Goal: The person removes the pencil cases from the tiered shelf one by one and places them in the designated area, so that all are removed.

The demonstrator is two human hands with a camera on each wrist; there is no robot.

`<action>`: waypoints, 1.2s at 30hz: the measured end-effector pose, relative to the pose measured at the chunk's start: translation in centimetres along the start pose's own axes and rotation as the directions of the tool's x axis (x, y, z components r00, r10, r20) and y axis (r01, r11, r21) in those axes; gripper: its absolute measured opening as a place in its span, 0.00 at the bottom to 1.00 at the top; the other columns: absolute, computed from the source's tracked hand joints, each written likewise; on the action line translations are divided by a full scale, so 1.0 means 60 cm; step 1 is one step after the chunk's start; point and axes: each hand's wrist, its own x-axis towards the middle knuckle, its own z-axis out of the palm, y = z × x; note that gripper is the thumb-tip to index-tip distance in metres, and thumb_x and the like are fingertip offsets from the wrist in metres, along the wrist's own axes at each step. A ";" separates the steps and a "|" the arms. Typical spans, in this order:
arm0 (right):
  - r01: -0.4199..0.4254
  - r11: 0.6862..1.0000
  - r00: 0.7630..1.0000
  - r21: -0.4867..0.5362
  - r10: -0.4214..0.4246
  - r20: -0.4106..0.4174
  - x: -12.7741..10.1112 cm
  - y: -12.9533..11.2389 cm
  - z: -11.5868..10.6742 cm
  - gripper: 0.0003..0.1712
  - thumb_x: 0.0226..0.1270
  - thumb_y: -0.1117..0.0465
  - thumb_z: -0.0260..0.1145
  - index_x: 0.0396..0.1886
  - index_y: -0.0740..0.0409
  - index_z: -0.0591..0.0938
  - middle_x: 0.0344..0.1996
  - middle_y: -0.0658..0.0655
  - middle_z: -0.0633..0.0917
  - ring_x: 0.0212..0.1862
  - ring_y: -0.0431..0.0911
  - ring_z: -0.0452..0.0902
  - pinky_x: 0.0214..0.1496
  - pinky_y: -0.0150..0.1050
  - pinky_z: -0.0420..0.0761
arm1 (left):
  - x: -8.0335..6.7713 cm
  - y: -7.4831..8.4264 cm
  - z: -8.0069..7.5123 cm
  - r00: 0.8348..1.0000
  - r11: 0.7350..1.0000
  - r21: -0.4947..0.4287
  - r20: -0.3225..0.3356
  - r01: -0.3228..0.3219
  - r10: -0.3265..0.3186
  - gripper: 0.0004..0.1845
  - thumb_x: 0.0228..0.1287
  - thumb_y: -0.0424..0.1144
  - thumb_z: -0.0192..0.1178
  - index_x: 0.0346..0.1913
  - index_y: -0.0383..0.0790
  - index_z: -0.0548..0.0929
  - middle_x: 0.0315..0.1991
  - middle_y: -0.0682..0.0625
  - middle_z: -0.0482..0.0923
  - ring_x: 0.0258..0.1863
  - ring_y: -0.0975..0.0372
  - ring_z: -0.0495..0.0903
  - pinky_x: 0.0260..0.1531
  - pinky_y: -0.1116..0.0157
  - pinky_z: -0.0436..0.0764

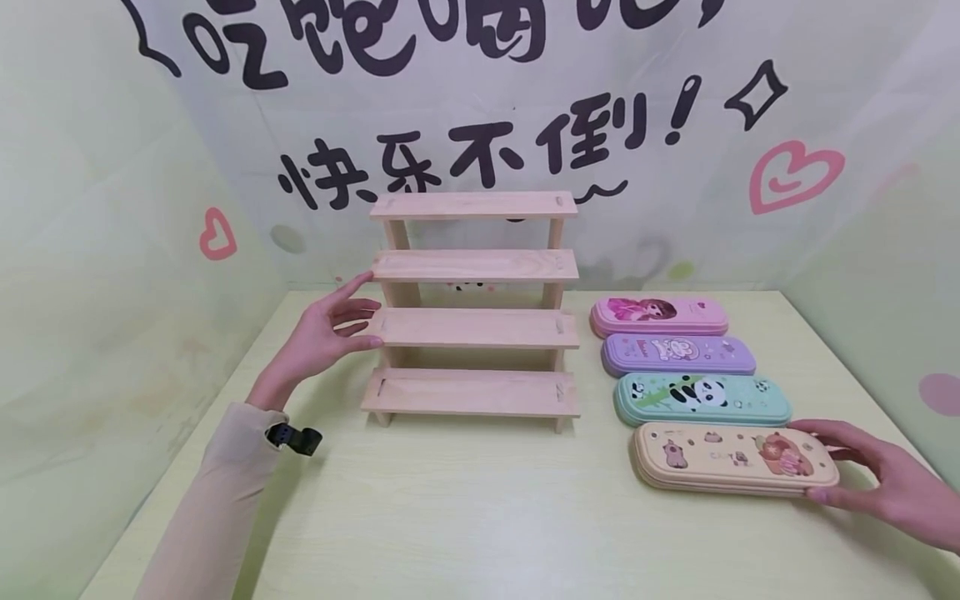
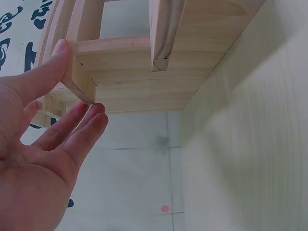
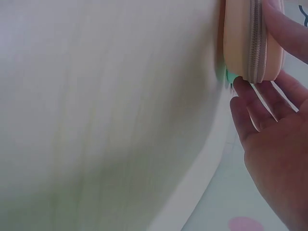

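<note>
On the left, my left hand [image 1: 318,333] holds the left end of a tiered wooden display shelf [image 1: 480,325]. In the left wrist view its thumb [image 2: 57,55] lies along a board's end, with fingertips at the opposite corner. My right hand [image 1: 892,479] grips the right end of a beige pencil case [image 1: 720,458] with cartoon pictures on its lid. The thumb is at the near side and the fingers at the far side. A zipper [image 3: 255,43] runs around the case's edge in the right wrist view.
Behind the beige case lie a mint panda pencil case [image 1: 701,398], a purple one [image 1: 678,354] and a pink one [image 1: 660,316] in a row. All rest on the pale wooden table [image 1: 480,517]. A printed cloth backdrop [image 1: 675,217] closes off the back and sides.
</note>
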 end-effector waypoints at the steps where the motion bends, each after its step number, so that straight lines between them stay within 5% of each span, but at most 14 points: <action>1: -0.007 1.000 1.000 -0.011 0.007 0.001 0.000 0.001 -0.001 0.49 0.49 0.72 0.84 0.73 0.59 0.75 0.60 0.30 0.78 0.52 0.28 0.75 0.48 0.17 0.68 | 0.000 0.000 0.000 1.000 1.000 0.000 0.000 -0.002 0.002 0.55 0.58 0.25 0.78 0.84 0.57 0.62 0.64 0.36 0.79 0.65 0.45 0.78 0.65 0.47 0.78; 10: -0.067 0.997 0.998 -0.044 0.068 0.017 0.000 0.004 -0.002 0.48 0.51 0.68 0.85 0.73 0.55 0.75 0.57 0.28 0.78 0.51 0.26 0.73 0.43 0.20 0.68 | 0.001 -0.003 0.001 1.000 1.000 -0.003 0.003 0.001 -0.001 0.55 0.59 0.25 0.77 0.84 0.57 0.62 0.65 0.36 0.79 0.65 0.45 0.78 0.66 0.47 0.78; 27: -0.045 0.998 0.999 -0.034 0.045 0.003 -0.001 0.009 0.004 0.49 0.50 0.70 0.85 0.73 0.56 0.75 0.56 0.30 0.78 0.50 0.28 0.74 0.46 0.17 0.70 | 0.003 -0.003 0.002 1.000 1.000 0.008 0.005 0.009 -0.009 0.54 0.59 0.24 0.77 0.84 0.56 0.61 0.65 0.35 0.78 0.65 0.43 0.78 0.66 0.51 0.79; 36: 0.079 0.996 0.992 -0.039 -0.083 -0.100 0.007 -0.005 -0.012 0.59 0.34 0.76 0.87 0.73 0.63 0.74 0.65 0.29 0.74 0.55 0.24 0.70 0.51 0.15 0.65 | 0.000 -0.003 0.001 1.000 0.997 0.072 0.011 -0.005 0.005 0.55 0.61 0.28 0.77 0.85 0.56 0.58 0.70 0.33 0.73 0.65 0.40 0.77 0.64 0.59 0.81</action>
